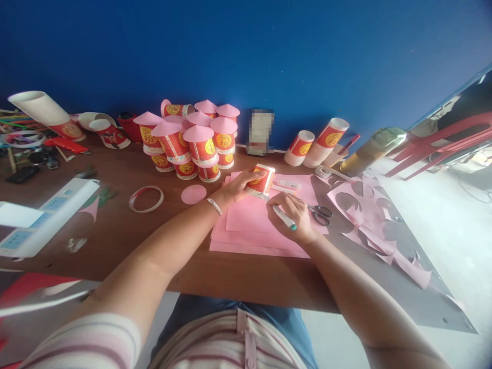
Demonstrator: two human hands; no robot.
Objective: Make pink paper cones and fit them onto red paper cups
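Note:
My left hand (243, 186) is wrapped round a red paper cup (263, 177) with a yellow emblem, tilted over the pink paper sheets (253, 221). In my right hand (292, 211) is a white marker (283, 217) with a green end. The marker's front end is close to the cup's lower edge; I cannot tell whether it touches. Just beyond the right hand lie a glue stick (289, 184) and dark-handled scissors (321, 214). A pink paper disc (193, 194) lies left of the sheets.
Several stacked cups with pink cone tops (198, 134) stand at the back. Cup stacks (331, 139) and a bottle (372, 152) are at the back right, pink paper scraps (374, 225) at the right. A tape roll (146, 199) and power strip (49, 215) lie left.

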